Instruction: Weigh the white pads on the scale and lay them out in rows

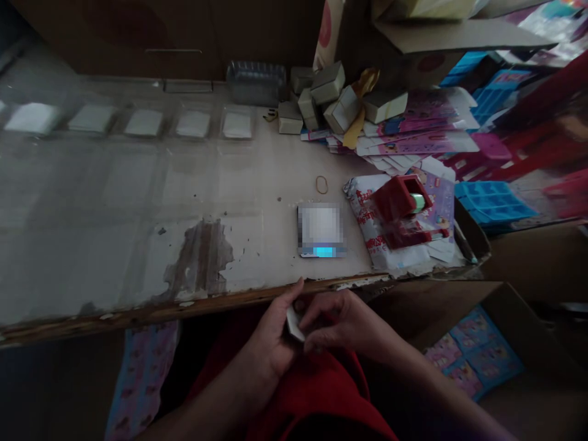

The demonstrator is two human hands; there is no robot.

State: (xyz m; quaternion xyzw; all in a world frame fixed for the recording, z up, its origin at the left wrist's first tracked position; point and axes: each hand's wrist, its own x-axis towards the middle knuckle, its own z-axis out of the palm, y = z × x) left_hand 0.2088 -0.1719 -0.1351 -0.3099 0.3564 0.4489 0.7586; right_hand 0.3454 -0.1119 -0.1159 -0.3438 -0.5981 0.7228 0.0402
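Note:
Just below the table's front edge, my left hand (273,337) is wrapped round a small stack of white cards (294,325). My right hand (333,321) bends over the same stack from the right, its fingers and thumb pinching at its side. A small scale (320,229) with a lit blue display lies on the table beyond my hands, its upper part blurred out. Behind the scale is a thin rubber band (322,184).
White stacks in clear trays (237,125) form a row at the back left. Small white blocks (327,82) and pink packaging (418,142) pile up at the back right. A red tape dispenser (402,205) rests on a white bag (367,226). An open carton (542,367) stands below right.

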